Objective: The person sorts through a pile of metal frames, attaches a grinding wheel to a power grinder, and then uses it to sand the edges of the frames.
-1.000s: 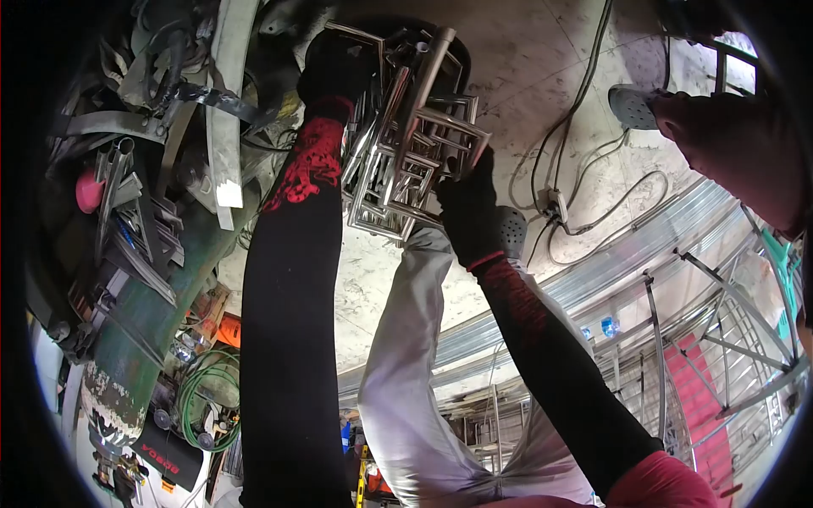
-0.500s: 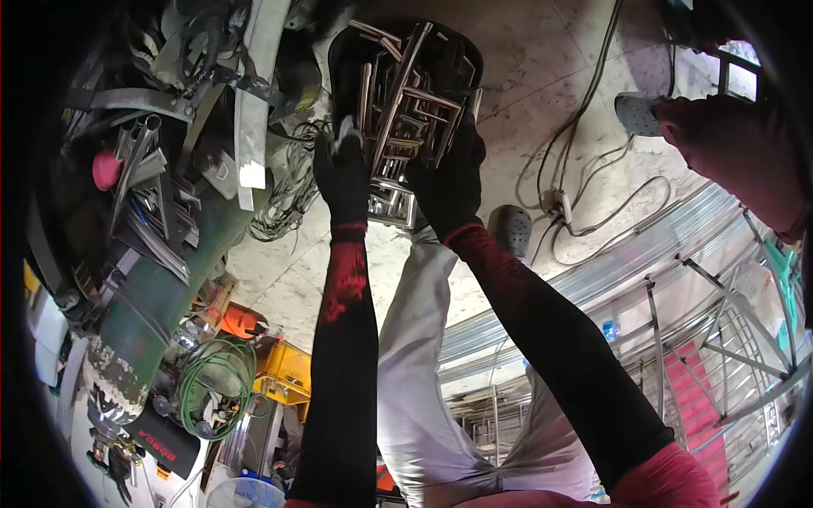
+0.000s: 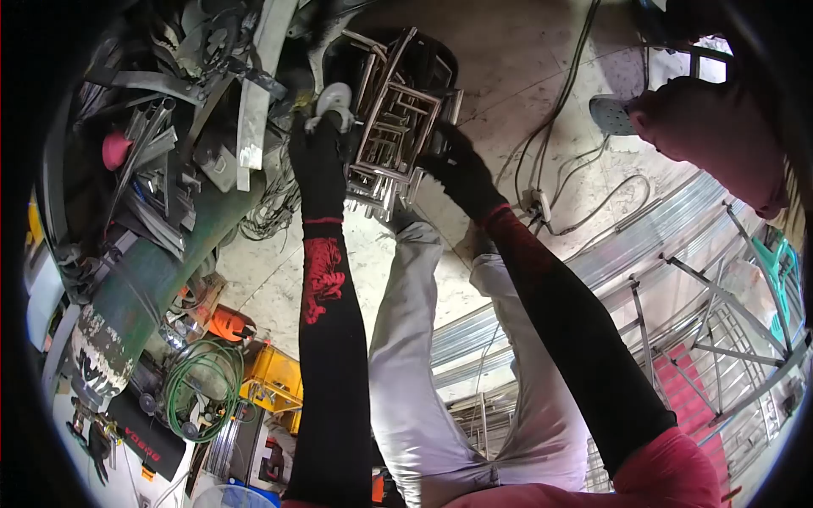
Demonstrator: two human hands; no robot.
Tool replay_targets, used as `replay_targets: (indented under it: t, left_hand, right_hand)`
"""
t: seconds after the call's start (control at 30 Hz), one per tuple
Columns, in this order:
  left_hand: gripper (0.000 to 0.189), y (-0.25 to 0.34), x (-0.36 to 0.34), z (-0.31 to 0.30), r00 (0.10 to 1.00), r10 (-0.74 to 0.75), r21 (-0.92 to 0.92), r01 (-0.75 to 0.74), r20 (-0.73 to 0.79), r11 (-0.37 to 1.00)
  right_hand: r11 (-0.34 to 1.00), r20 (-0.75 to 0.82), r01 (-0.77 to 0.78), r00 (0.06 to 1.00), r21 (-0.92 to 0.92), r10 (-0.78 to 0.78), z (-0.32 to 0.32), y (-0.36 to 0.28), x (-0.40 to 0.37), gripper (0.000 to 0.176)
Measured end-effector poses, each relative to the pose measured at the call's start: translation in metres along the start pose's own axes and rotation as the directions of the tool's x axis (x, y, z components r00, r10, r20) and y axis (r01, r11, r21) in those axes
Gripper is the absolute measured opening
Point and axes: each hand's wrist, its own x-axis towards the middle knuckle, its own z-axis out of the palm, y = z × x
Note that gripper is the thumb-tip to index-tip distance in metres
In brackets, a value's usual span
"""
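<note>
Both my hands wear black gloves. My left hand (image 3: 320,165) is closed around a pale grey round piece (image 3: 334,100) with a curved, ring-like lower part; I cannot tell its kind. It is at the left side of a pile of shiny bent metal tubes and small frames (image 3: 400,127). The pile rests on a black rounded tray-like base (image 3: 440,63), with some tube ends jutting over its near edge. My right hand (image 3: 459,173) is just right of the pile, fingers apart and nothing visible in them.
Scrap metal strips and tubes (image 3: 157,182) lie at the left beside a large green cylinder (image 3: 140,292). A green hose coil (image 3: 203,389) and yellow crate (image 3: 275,381) are lower left. Cables (image 3: 555,110) cross the floor at right, near another person's shoe (image 3: 611,115). Metal frames (image 3: 720,339) stand lower right.
My right hand has come off the metal pile to its right side, fingers spreading. The left hand has shifted left, its round piece now showing more. The view has shifted slightly.
</note>
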Motion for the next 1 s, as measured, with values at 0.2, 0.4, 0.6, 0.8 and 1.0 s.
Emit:
replay_targets:
  t: [0.2, 0.4, 0.6, 0.8, 1.0]
  left_hand:
    - [0.028, -0.005, -0.022, -0.019, 0.878, -0.302, -0.18, 0.387, 0.37, 0.905]
    - [0.039, 0.016, -0.015, -0.004, 0.892, -0.177, 0.082, 0.158, 0.417, 0.984]
    - [0.037, 0.023, -0.011, 0.004, 0.949, -0.083, 0.051, 0.071, 0.305, 0.996]
    - [0.055, 0.013, -0.003, -0.018, 0.846, -0.374, -0.394, 0.514, 0.38, 0.762]
    - [0.056, -0.003, 0.003, -0.016, 0.749, -0.525, -0.444, 0.662, 0.404, 0.604]
  right_hand:
    - [0.932, -0.326, 0.352, 0.894, 0.087, -0.307, -0.008, -0.068, 0.021, 0.035]
    - [0.883, 0.189, 0.463, 0.863, 0.068, -0.468, -0.015, -0.112, 0.069, 0.034]
    - [0.913, 0.288, 0.372, 0.867, 0.166, -0.406, -0.005, -0.132, 0.057, 0.03]
    - [0.784, 0.045, 0.157, 0.972, 0.601, -0.23, -0.024, -0.078, 0.048, 0.034]
    - [0.793, 0.097, -0.031, 0.995, 0.608, -0.036, -0.04, -0.056, 0.034, 0.047]
